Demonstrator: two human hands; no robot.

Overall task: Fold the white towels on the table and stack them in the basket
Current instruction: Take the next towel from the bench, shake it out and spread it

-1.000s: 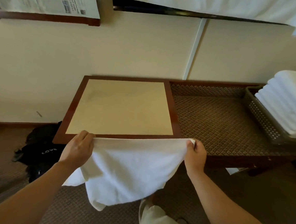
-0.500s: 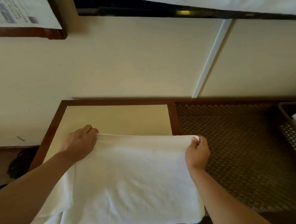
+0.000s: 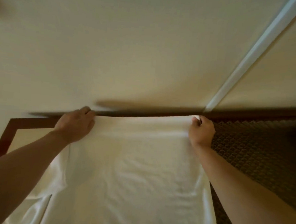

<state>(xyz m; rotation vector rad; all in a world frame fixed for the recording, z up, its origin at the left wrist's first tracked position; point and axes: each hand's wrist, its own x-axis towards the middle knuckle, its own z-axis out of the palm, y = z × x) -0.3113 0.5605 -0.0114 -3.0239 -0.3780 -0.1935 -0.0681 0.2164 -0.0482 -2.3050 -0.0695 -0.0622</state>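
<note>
The white towel (image 3: 123, 175) lies spread and wrinkled on the bench (image 3: 7, 132). The left hand (image 3: 75, 123) and right hand (image 3: 202, 131) each pinch a far corner in their grip.

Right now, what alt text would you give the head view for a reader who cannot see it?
Two bare hands spread a white towel flat over a table, the left hand and right hand each gripping a far corner near the cream wall. A patterned brown woven surface lies to the right; the frame is motion-blurred.
</note>
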